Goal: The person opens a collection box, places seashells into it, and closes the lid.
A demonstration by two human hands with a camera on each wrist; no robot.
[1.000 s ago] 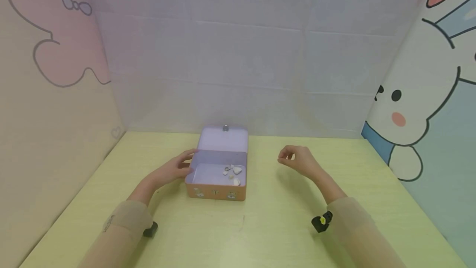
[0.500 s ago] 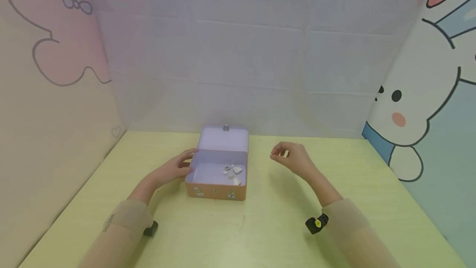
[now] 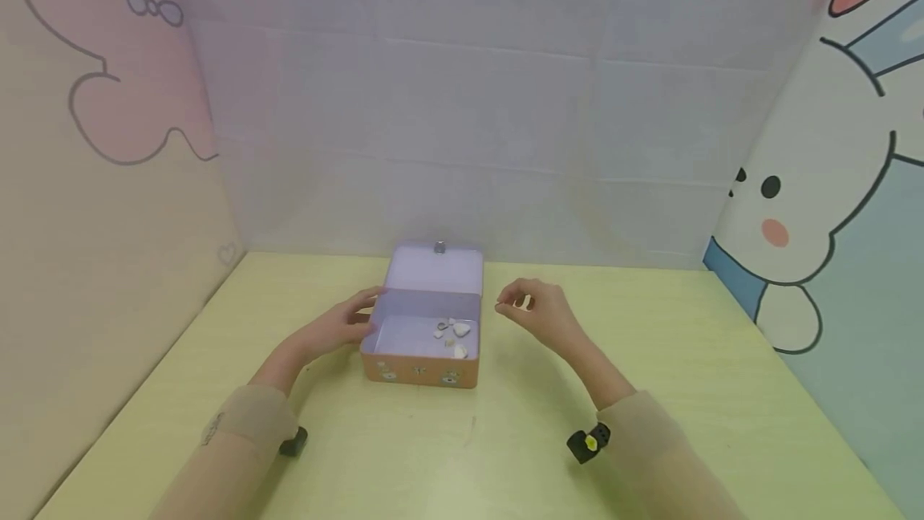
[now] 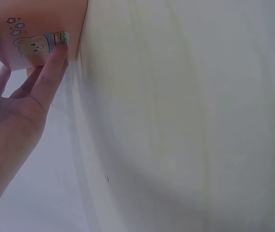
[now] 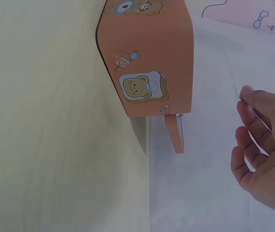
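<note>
An open tin box [image 3: 420,371], orange outside and lilac inside, stands on the table with its hinged lid [image 3: 435,267] laid back. Several small white pieces, like pebbles or shells, lie in its right part; one whitish piece [image 3: 461,330] is larger than most. My left hand [image 3: 328,333] rests its fingers against the box's left wall, which carries a bear picture [image 4: 33,45] in the left wrist view. Right of the box, my right hand [image 3: 545,318] is raised, thumb and forefinger pinched together. A tiny greyish piece [image 5: 241,97] shows between those fingertips, mostly hidden.
The pale yellow table [image 3: 462,456] meets a whitish back wall [image 3: 476,143]. Cartoon-printed panels stand at the left and right. Both wrists wear a black camera strap, the right one [image 3: 588,443] with a yellow mark.
My right hand has moved left towards the box, its fingertips still pinched. The left hand and the box have stayed in place.
</note>
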